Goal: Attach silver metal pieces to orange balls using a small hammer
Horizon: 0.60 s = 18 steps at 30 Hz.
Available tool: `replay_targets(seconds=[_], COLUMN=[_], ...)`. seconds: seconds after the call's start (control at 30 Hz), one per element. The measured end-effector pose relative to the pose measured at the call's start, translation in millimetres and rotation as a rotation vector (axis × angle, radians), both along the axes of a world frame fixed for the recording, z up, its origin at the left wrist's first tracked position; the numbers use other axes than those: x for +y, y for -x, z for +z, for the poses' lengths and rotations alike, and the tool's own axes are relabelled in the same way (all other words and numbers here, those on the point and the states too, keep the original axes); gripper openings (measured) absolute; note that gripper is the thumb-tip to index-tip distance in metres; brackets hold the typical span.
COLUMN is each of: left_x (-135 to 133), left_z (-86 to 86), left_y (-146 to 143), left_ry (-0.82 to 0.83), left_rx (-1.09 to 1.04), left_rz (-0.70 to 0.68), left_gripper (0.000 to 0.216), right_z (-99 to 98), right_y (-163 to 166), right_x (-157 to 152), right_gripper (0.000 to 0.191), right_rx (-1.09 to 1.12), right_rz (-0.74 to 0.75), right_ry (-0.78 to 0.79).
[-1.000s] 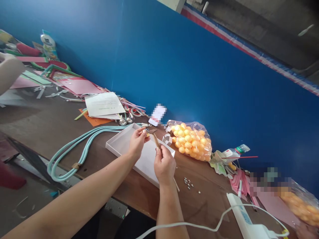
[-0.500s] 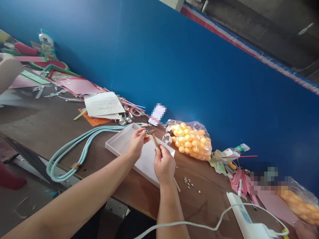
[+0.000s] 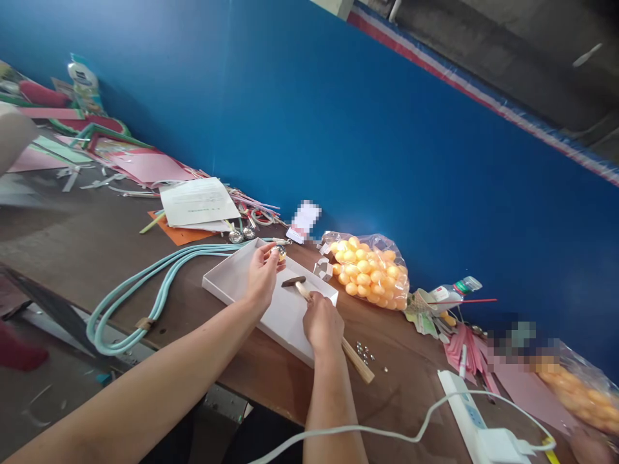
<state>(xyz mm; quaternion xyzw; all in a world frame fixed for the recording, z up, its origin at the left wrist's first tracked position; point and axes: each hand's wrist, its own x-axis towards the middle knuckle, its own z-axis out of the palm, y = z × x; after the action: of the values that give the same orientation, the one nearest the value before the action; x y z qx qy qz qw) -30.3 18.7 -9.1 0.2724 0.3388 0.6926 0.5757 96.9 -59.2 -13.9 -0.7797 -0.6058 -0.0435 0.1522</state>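
Pinched in the fingertips of my left hand point(image 3: 262, 277) is a shiny silver ball point(image 3: 280, 252), partly covered by the fingers. My right hand point(image 3: 323, 321) wraps around the wooden handle of a hammer point(image 3: 358, 362). The dark hammer head lies just over the inside of a shallow white box point(image 3: 288, 324), below and to the right of the ball and apart from it. Both hands are above that box. Several small shiny metal pieces point(image 3: 363, 352) lie on the brown table, right of the hammer.
Light blue cords point(image 3: 164, 283) loop left of the box. Papers point(image 3: 199, 203) and two silver balls point(image 3: 242, 234) sit behind. A bag of orange balls point(image 3: 370, 270) stands back right. A power strip point(image 3: 461, 406) with its white cable point(image 3: 377, 435) crosses the right front.
The hammer head has come down and away from the ball, and its handle has swung to a lower slant. My left hand stays nearly in place, the ball now showing more.
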Motion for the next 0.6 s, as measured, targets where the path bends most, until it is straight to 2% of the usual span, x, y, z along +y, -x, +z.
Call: replay_targets(seconds=[0.1,0.2,0.3,0.43,0.6], left_x=[-5.3,-11.4,-15.1,-16.9,-19.5], left_z=[2.6,4.8,5.2,5.4,9.1], left_y=[-1.8,-3.8,-4.8,-4.7,-3.9], left_ry=[-0.006,-0.006,-0.020,-0.067,-0.100], left_rx=[-0.027,-0.022,-0.005,-0.011,0.006], left_rz=[-0.201,-0.423,-0.524,-0.618,-0.668], left_gripper=[0.034,0.036,0.035,0.033,0.033], right_z=[0.9,5.0,9.2,13.2,15.8], right_y=[0.9,2.2,6.4,14.0,15.2], right_x=[1.0,2.0,1.9,0.7,-0.3], right_gripper=[0.026,0.028,0.030,0.034,0.038], right_rx=[0.071,0.238,0.420,0.550,0.589], right_rz=[0.026,0.123,0.219,0.252,0.237], right_ry=[-0.093,-0.357,-0.557,-0.588,-0.582])
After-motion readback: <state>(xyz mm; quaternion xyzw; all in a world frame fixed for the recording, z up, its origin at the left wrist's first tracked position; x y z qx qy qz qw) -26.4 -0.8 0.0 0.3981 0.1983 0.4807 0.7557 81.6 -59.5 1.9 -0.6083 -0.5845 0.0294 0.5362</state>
